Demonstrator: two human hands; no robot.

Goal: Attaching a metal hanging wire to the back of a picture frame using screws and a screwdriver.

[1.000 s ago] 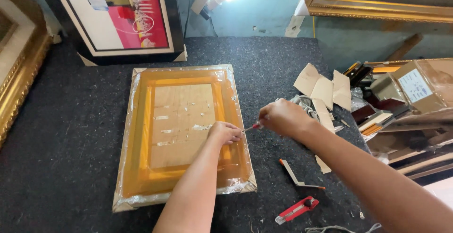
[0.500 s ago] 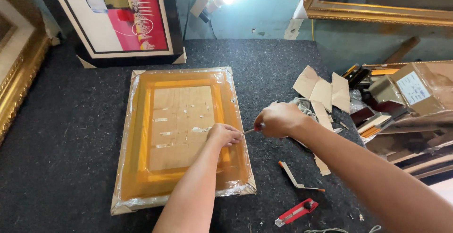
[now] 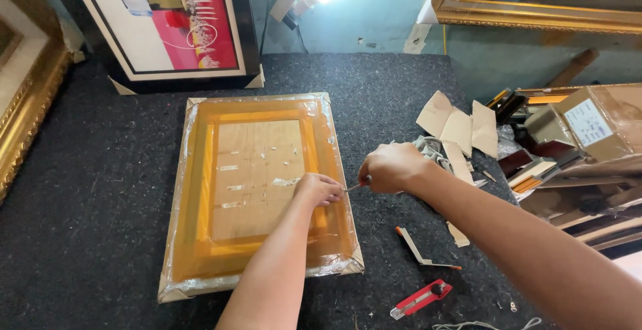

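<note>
A picture frame wrapped in clear plastic (image 3: 257,189) lies flat on the dark felt table (image 3: 87,189), showing an orange border and a brown cardboard middle. My left hand (image 3: 319,188) presses down on the frame's right side with curled fingers. My right hand (image 3: 391,167) is just right of the frame's edge, closed on a small thin metal tool (image 3: 354,186) whose tip points at the left hand.
A red utility knife (image 3: 420,299) and a second narrow cutter (image 3: 420,250) lie near the front right. Cardboard scraps (image 3: 458,124) and stacked boxes and frame pieces (image 3: 582,149) crowd the right. A framed abstract print (image 3: 164,22) leans at the back; gilt frames stand left and back right.
My right hand has slid slightly left and down toward the frame's right edge with the tool. The left hand stays pressed on the frame.
</note>
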